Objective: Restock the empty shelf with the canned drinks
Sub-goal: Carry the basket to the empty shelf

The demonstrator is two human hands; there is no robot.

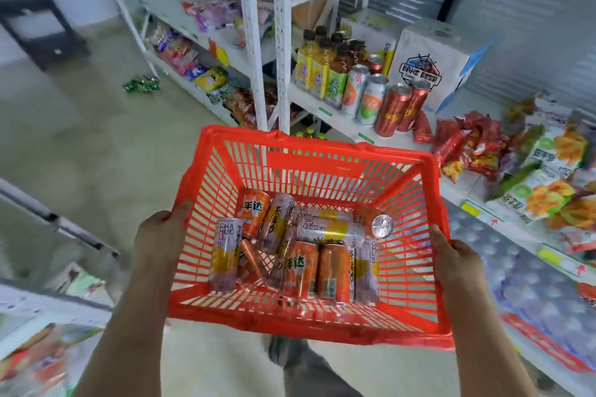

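A red plastic basket [322, 158] hangs in front of me, carried by both hands. My left hand [161, 235] grips its left rim and my right hand [454, 261] grips its right rim. Several canned drinks [309, 255] lie jumbled on its bottom, some orange, some silver with yellow print; one can [382, 226] stands with its silver top up. Ahead is a white shelf [335, 113] bearing bottles and tall cans.
Yellow and green drink bottles [322, 64], white cans and red cans [400, 106] and a white beer carton [429, 64] stand on that shelf. Snack bags [541, 171] lie on the right. Another white rack with snack packets [206, 74] stands left, a green packet [142, 84] on the floor.
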